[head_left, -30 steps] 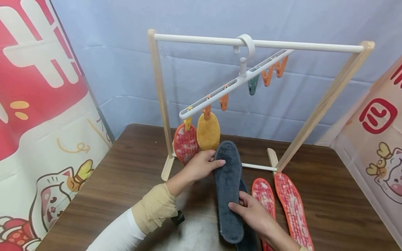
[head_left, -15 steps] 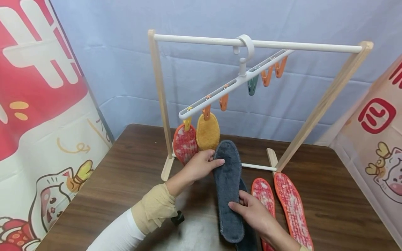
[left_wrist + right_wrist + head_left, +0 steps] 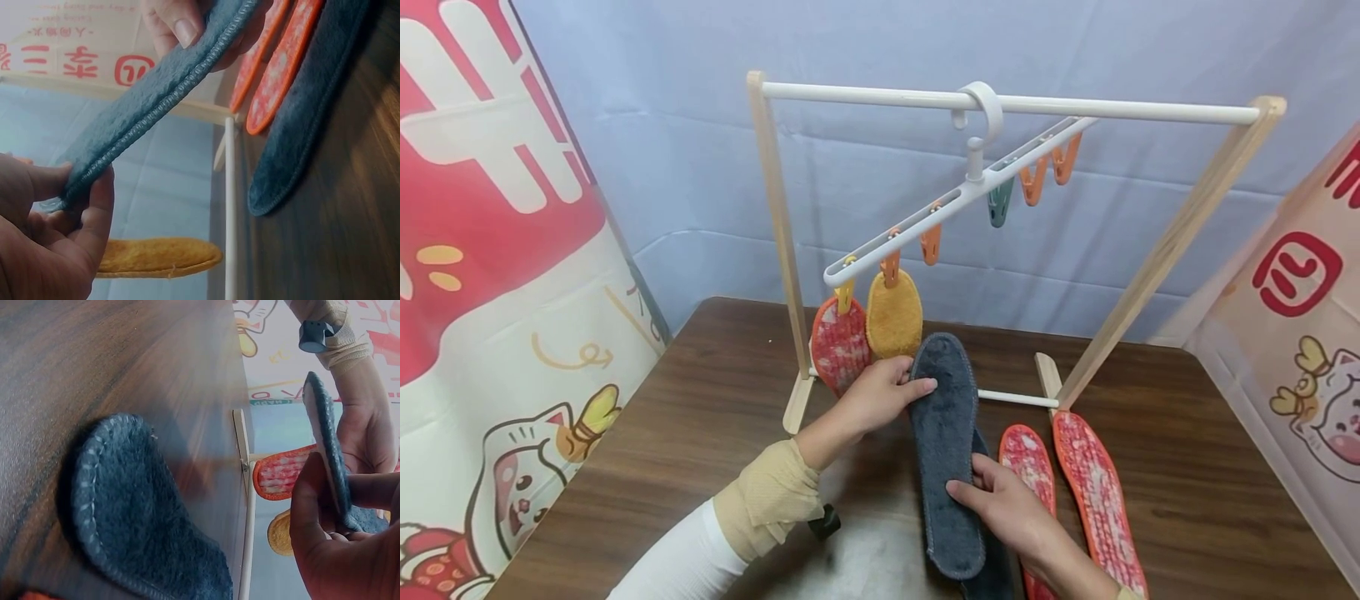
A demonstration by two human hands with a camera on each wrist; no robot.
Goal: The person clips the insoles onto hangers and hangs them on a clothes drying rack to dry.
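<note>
A dark grey fuzzy insole (image 3: 946, 467) is held above the table between both hands. My left hand (image 3: 880, 393) pinches its upper left edge, thumb on the front face. Lower down, my right hand (image 3: 1011, 508) pinches the right edge, thumb on top. In the left wrist view the insole (image 3: 150, 106) slants between the two hands, its stitched edge showing. A second dark grey insole (image 3: 144, 512) lies on the table beneath, partly covered in the head view. A red-and-white insole (image 3: 841, 346) and a yellow insole (image 3: 895, 315) hang from clips just behind my left hand.
A wooden stand with a white top rod (image 3: 865, 94) carries a white clip hanger (image 3: 925, 218). An orange clip (image 3: 931, 244), a green clip (image 3: 999, 204) and further orange clips hang without insoles. Two red-and-white insoles (image 3: 1090, 492) lie on the table (image 3: 1217, 483) at right.
Both hands keep the same grip on the grey insole, which has hardly moved. The stand and backdrop sit slightly further left in the head view.
</note>
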